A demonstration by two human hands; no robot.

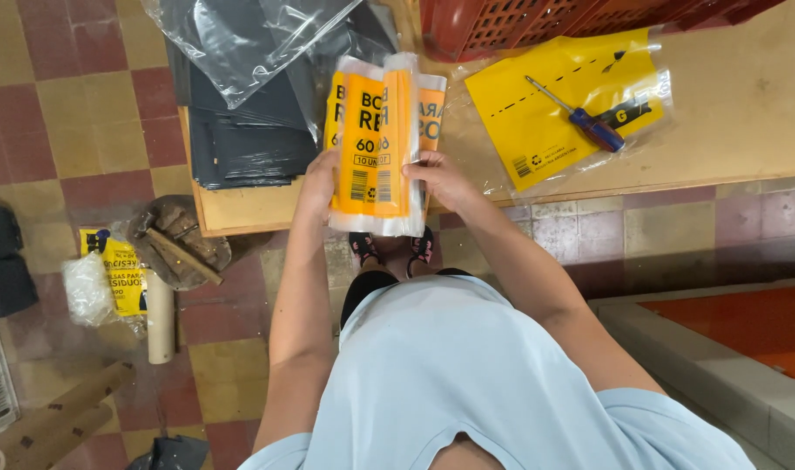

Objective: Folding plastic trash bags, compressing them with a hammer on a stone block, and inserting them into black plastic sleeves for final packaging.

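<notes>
Head view, looking straight down: both hands clamp an orange-and-yellow bag pack [376,144] upright over the wooden table [746,104] edge, left hand [317,184] on its left side, right hand [441,178] on its right. Beside it lies a flat yellow packet [545,122] under a blue-handled screwdriver [580,117]. Dark folded bags [241,144] sit left. Red-and-yellow checkered floor [75,104] below.

Orange-and-clear flat pack [376,144] at the table edge; yellow pack [554,109] right; another [119,274] on floor.

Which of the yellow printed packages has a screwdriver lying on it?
The flat yellow plastic package on the wooden table's right side; a blue-handled screwdriver lies across it. The others carry none.
</notes>
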